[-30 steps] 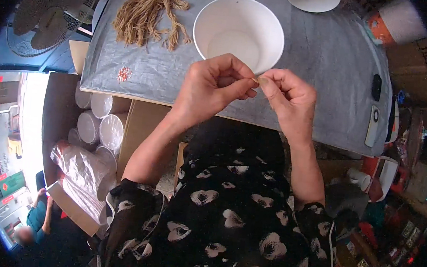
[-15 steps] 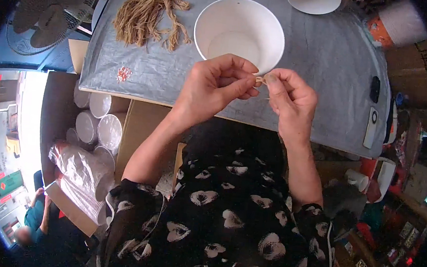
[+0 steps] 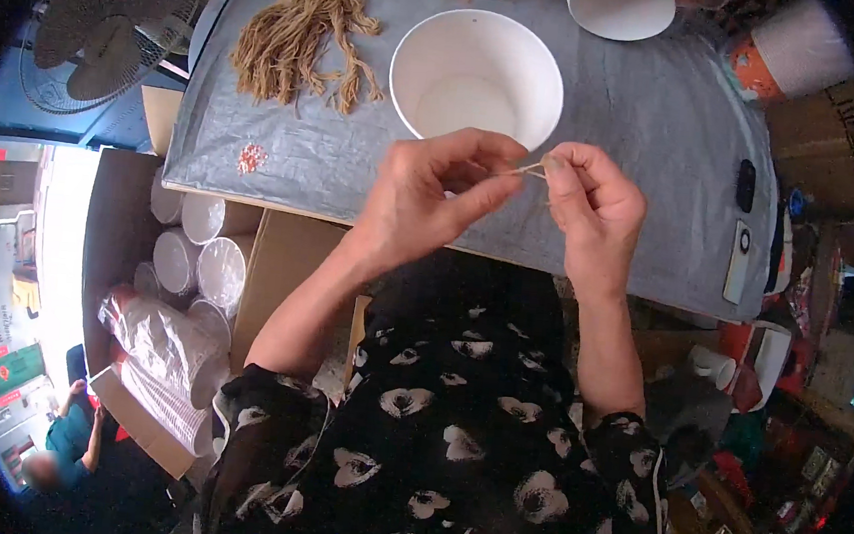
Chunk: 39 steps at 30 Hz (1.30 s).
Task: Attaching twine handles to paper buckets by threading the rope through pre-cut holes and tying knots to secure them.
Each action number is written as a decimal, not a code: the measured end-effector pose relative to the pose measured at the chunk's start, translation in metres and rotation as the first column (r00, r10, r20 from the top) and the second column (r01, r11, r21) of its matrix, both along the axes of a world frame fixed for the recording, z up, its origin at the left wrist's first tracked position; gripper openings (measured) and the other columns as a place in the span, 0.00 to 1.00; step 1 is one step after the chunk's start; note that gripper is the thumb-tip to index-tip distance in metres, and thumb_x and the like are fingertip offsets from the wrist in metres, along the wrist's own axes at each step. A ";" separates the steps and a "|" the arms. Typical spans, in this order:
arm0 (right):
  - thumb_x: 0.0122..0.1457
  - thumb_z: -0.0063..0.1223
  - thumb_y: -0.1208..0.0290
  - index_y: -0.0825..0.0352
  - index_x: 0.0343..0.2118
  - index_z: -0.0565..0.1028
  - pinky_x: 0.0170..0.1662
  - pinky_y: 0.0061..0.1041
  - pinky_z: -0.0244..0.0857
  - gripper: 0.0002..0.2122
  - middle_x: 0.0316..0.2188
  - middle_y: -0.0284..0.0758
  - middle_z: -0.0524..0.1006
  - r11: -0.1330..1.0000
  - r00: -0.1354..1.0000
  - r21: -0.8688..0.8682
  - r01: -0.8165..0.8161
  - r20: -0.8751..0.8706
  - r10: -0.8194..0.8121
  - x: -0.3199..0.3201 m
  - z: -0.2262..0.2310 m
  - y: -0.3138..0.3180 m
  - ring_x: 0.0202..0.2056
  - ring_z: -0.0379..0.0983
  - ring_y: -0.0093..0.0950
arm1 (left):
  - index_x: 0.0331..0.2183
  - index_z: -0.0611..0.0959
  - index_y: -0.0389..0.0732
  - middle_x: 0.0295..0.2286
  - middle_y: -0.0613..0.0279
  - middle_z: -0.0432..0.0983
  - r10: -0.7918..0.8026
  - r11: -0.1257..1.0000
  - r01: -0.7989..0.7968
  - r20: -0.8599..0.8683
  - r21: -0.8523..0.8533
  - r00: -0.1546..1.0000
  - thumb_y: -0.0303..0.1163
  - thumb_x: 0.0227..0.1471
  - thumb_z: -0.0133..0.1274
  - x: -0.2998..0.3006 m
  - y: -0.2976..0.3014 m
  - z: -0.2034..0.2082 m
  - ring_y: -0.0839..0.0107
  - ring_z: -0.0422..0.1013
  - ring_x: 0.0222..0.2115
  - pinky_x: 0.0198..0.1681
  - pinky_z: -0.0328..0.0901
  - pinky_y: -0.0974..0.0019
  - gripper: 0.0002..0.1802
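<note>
Between my two hands a thin tan string [image 3: 527, 169] is stretched, just in front of a white bucket. My left hand [image 3: 443, 193] pinches one end; its fingertips partly hide the string. Thumb and forefinger of my right hand [image 3: 592, 205] are closed on the other end. The round white bucket [image 3: 411, 85] stands open on the grey-covered table [image 3: 335, 164], and I see down into it. A bundle of tan strings [image 3: 294, 41] lies to the far left of the bucket.
A small pile of red and white bits [image 3: 251, 159] lies at the table's left. Stacked white buckets [image 3: 623, 6] stand at the back. On the right are a black object [image 3: 745, 185] and a white strip [image 3: 738, 261]. A carton [image 3: 114, 232] of wrapped buckets sits below left.
My hands have drawn slightly apart, so more of the string shows between them. The whole view has shifted a little downward.
</note>
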State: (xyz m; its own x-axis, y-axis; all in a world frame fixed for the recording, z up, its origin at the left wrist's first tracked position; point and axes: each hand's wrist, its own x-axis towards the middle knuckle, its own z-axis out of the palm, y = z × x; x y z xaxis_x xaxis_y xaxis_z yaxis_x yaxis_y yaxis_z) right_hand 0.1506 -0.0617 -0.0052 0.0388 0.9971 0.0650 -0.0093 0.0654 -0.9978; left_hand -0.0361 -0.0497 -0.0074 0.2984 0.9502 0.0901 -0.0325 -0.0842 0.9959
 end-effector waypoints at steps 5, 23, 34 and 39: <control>0.62 0.57 0.73 0.70 0.36 0.77 0.26 0.12 0.58 0.06 0.20 0.20 0.71 0.997 0.992 0.069 -0.028 0.128 0.019 0.004 0.016 -0.008 0.23 0.64 0.10 | 0.37 0.85 0.37 0.29 0.61 0.81 0.111 0.935 -0.037 -0.193 0.352 0.975 0.26 0.51 0.64 0.003 0.004 -0.003 0.75 0.78 0.25 0.28 0.72 0.70 0.09; 0.60 0.59 0.75 0.71 0.30 0.78 0.24 0.12 0.53 0.05 0.21 0.24 0.73 0.989 0.992 0.106 -0.107 0.081 0.098 0.037 0.039 -0.039 0.22 0.62 0.10 | 0.36 0.85 0.38 0.38 0.57 0.83 0.388 0.803 -0.142 -0.328 0.578 0.862 0.22 0.48 0.63 -0.003 -0.010 -0.026 0.67 0.81 0.30 0.29 0.76 0.69 0.10; 0.63 0.51 0.72 0.73 0.51 0.71 0.20 0.16 0.54 0.15 0.22 0.30 0.71 0.995 0.967 0.069 0.068 -0.250 -0.049 0.061 0.021 -0.026 0.19 0.62 0.16 | 0.44 0.83 0.44 0.42 0.57 0.80 0.540 0.813 -0.246 -0.528 0.527 0.656 0.26 0.46 0.65 -0.005 0.000 -0.017 0.66 0.80 0.29 0.29 0.74 0.66 0.20; 0.64 0.51 0.72 0.73 0.55 0.68 0.26 0.19 0.63 0.18 0.31 0.38 0.77 0.999 0.941 0.038 -0.011 -0.338 0.023 0.051 0.020 -0.024 0.24 0.70 0.21 | 0.46 0.81 0.39 0.43 0.56 0.79 0.346 0.837 -0.225 -0.163 0.498 0.924 0.19 0.54 0.57 0.037 -0.003 -0.013 0.71 0.80 0.30 0.25 0.72 0.72 0.17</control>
State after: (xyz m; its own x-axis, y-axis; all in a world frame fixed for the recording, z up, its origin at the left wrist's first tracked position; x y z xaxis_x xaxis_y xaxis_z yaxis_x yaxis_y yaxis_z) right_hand 0.2013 -0.0859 0.0152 0.0473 0.9952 0.0856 -0.3478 0.0967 -0.9326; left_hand 0.0005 -0.0525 -0.0204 0.0897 0.8605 0.5015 0.2965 -0.5038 0.8113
